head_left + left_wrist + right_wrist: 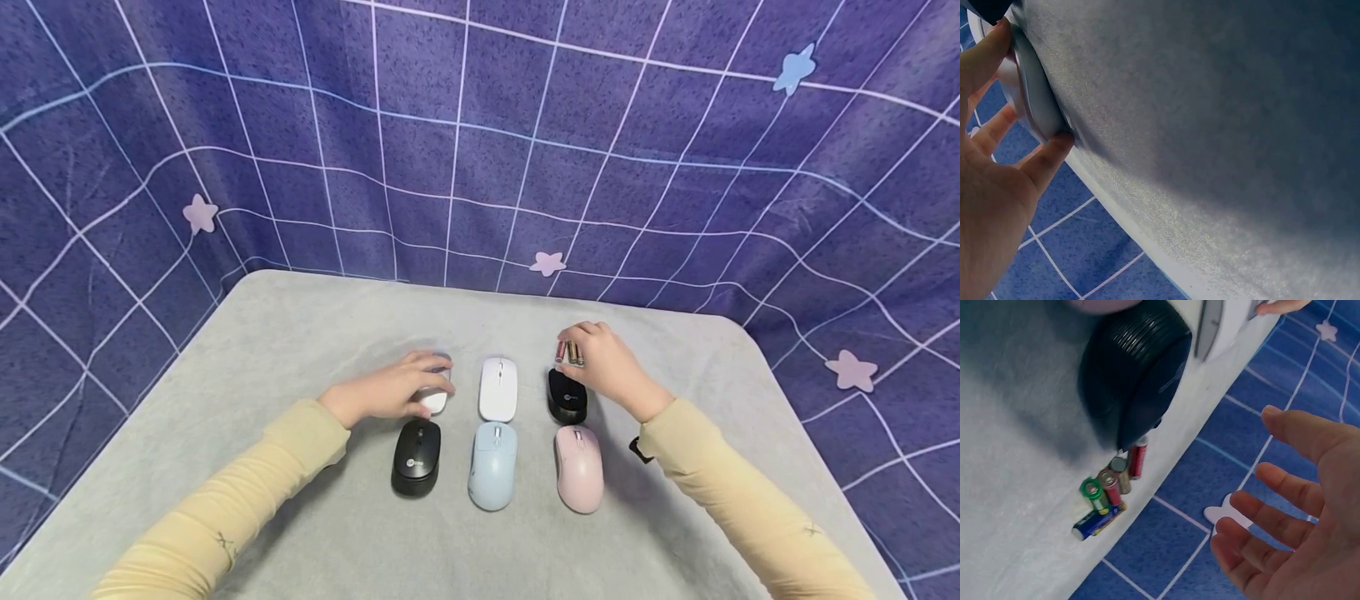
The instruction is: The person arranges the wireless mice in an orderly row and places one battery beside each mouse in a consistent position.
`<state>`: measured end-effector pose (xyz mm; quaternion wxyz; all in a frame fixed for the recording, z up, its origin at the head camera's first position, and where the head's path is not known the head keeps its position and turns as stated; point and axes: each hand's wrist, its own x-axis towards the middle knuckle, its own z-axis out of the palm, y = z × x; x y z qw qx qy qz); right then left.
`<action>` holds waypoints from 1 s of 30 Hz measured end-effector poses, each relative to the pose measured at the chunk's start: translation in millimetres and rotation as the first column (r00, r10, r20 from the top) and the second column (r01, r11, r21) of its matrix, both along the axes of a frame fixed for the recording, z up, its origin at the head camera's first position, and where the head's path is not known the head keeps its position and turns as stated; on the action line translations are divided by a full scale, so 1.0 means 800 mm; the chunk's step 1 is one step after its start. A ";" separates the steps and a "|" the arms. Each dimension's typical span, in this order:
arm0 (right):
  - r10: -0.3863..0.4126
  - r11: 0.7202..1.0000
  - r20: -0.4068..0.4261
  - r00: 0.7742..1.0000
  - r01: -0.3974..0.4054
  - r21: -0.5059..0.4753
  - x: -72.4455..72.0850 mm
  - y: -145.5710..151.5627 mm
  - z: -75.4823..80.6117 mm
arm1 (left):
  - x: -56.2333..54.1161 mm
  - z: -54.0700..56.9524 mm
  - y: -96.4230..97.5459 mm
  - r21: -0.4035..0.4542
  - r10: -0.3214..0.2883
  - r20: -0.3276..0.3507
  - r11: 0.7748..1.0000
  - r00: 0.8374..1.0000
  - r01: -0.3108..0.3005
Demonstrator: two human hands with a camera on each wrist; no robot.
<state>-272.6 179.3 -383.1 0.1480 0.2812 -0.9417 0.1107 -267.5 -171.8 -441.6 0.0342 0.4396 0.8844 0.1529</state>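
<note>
Mouse in left fingers; batteries near right

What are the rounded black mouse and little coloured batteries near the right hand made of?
The rounded black mouse looks like plastic, slightly shiny: its ridges catch light. The small coloured cylindrical batteries seem like glossy wrapped metal: some ends look grey.

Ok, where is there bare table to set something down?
The table is bare between the sleeves, on the wearer's side of the blue mouse and pink mouse, and behind the middle white mouse. It's crowded at the batteries beside the right hand and farther black mouse, and around the left hand.
</note>
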 end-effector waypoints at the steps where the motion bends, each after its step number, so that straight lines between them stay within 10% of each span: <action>1: -0.007 1.000 0.003 1.000 0.007 0.000 -0.004 0.001 -0.002 | 0.000 0.000 0.000 -0.001 0.001 0.000 1.000 1.000 -0.001; 30: -0.014 0.999 0.063 0.998 0.012 0.040 -0.075 0.016 -0.065 | 0.000 0.002 0.000 0.002 -0.001 -0.001 1.000 1.000 0.001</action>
